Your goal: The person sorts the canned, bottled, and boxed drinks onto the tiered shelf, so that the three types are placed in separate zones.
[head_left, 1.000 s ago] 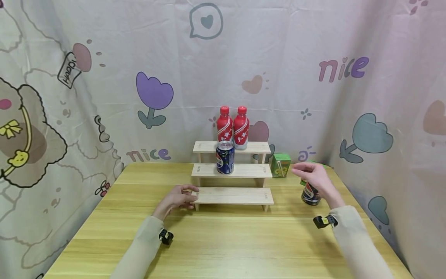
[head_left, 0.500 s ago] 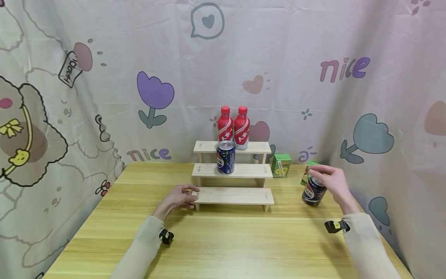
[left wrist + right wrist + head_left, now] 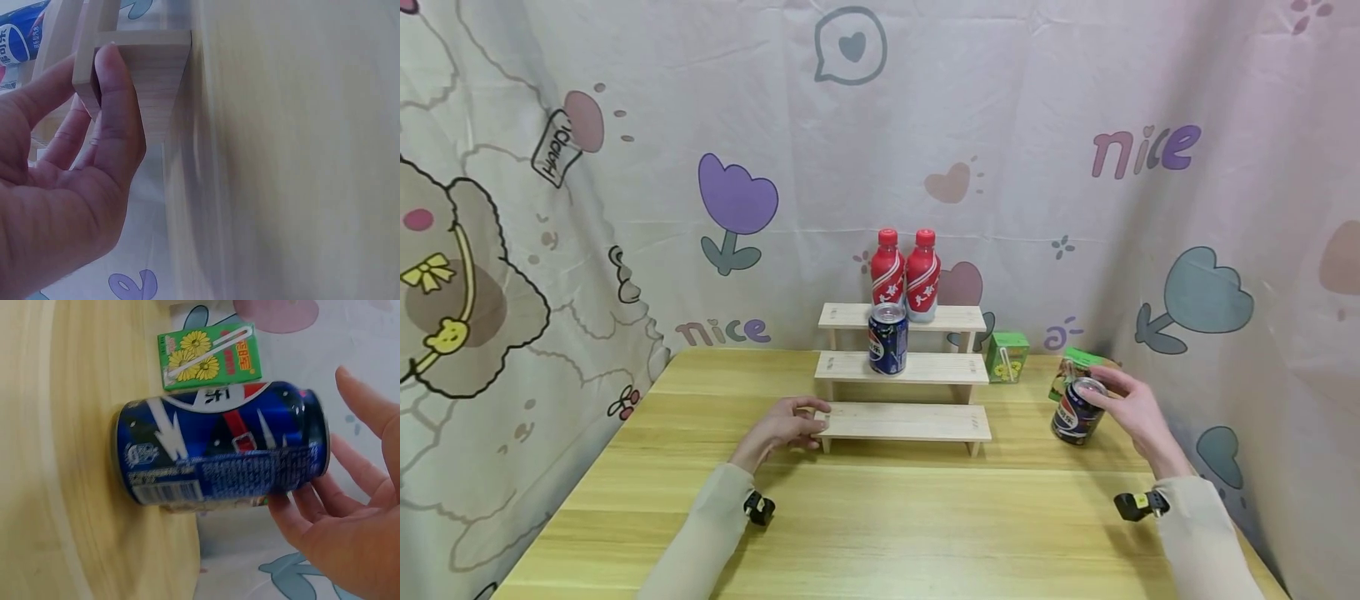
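Observation:
A three-step wooden display stand (image 3: 902,421) stands on the table. My left hand (image 3: 786,423) pinches the left end of its lowest board, thumb (image 3: 119,106) on one face and fingers on the other. My right hand (image 3: 1138,410) is beside the top of a blue Pepsi can (image 3: 1075,414) at the right. In the right wrist view its fingers reach behind the can (image 3: 219,444) near the top, while the thumb (image 3: 362,394) is held apart from it. A second blue can (image 3: 888,340) is on the middle board. Two red bottles (image 3: 922,279) stand on the top board.
A green drink carton (image 3: 1007,358) with a straw stands right of the stand. Another green carton (image 3: 1062,379) is behind the right can, partly hidden. A printed curtain (image 3: 850,150) hangs behind and beside the wooden table (image 3: 887,525).
My right hand has moved right and lower, from above and left of the can to its right side near the top. The left hand stays at the board's end.

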`<action>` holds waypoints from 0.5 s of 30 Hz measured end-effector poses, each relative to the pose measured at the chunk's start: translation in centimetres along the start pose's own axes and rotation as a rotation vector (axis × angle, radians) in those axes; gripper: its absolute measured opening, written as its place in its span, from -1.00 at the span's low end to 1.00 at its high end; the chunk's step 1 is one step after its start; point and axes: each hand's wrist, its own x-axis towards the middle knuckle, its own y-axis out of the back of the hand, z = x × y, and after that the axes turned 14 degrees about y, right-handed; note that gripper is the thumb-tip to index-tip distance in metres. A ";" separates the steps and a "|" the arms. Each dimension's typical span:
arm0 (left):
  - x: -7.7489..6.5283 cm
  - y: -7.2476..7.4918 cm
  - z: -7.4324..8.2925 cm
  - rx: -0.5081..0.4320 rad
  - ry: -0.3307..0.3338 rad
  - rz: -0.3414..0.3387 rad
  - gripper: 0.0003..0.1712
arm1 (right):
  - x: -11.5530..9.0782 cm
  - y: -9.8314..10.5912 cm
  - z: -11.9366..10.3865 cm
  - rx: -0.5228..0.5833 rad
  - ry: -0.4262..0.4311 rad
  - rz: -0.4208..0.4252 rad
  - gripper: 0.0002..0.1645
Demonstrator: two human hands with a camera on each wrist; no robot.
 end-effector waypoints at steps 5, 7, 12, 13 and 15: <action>-0.2 0.2 -0.1 -0.002 -0.002 0.001 -0.52 | -0.1 -0.5 0.8 0.059 -0.020 -0.004 -0.05; -0.2 0.3 -0.2 -0.001 0.001 0.002 -0.51 | -0.3 -1.0 1.2 0.067 -0.033 0.004 -0.01; -0.3 0.3 -0.2 -0.004 0.016 0.004 -0.50 | -0.9 -2.1 1.7 0.041 -0.054 0.041 0.04; -0.2 0.2 -0.1 -0.003 0.017 0.003 -0.50 | -1.1 -2.3 1.7 0.030 -0.061 0.054 0.04; -0.1 0.0 0.1 0.000 0.011 0.001 -0.52 | -1.4 -2.5 1.9 0.014 -0.082 0.095 0.06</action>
